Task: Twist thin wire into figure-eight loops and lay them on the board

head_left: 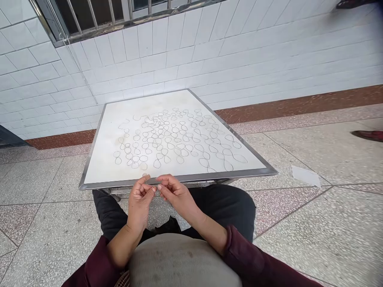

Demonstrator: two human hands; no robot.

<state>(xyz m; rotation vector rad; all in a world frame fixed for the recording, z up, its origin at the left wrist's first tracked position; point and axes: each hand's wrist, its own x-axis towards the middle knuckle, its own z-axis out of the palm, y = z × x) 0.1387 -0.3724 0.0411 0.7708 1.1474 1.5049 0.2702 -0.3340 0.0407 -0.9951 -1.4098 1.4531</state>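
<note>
My left hand [139, 198] and my right hand [175, 192] meet just in front of the metal-rimmed front edge of a white-topped table [224, 174]. Their fingertips pinch what looks like a very thin strand, barely visible against the table edge. Many thin dark loops of thread or fine wire [170, 137] lie across the tabletop in rows of teardrop shapes. The nearest loops lie just beyond my fingertips. I cannot tell whether the pinched strand joins them.
A white tiled wall [179, 59] with a barred window [89, 16] stands behind the table. A sheet of paper [306, 176] lies on the speckled floor to the right. Another person's dark red shoe [369, 135] shows at the right edge.
</note>
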